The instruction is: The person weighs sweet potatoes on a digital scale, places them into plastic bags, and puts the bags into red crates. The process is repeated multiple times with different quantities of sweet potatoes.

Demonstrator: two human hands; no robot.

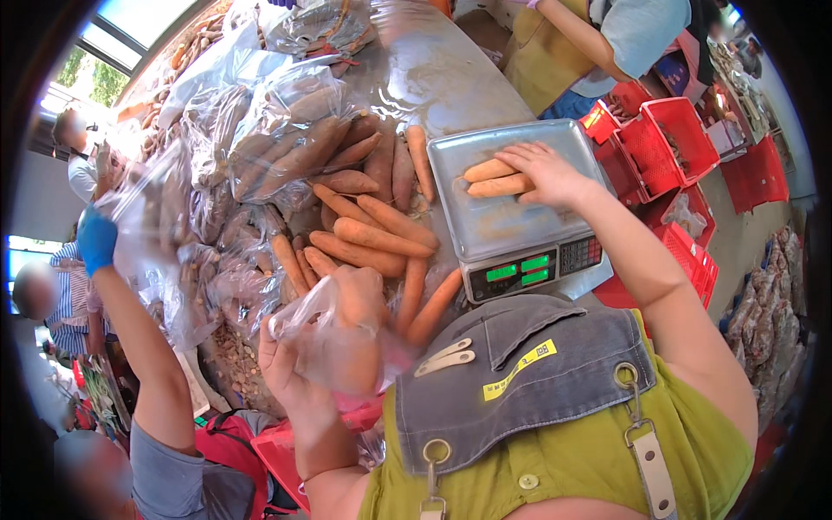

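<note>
In my left hand (290,368) is a clear plastic bag (334,334), its film bunched in my closed fingers; orange carrots show blurred through it. My right hand (550,173) reaches over the steel pan of a digital scale (520,234) and grips the near ends of two carrots (494,178) lying there side by side. Between the bag and the scale lies a loose heap of carrots (381,234), some of them close to the bag. The bag hides part of my left fingers.
Behind the heap, filled plastic bags (286,147) hold long reddish-brown roots. At left a co-worker's blue-gloved hand (97,238) lifts a clear bag. Red crates (676,143) stand right of the scale. Across the metal table is a person in a yellow apron (550,52).
</note>
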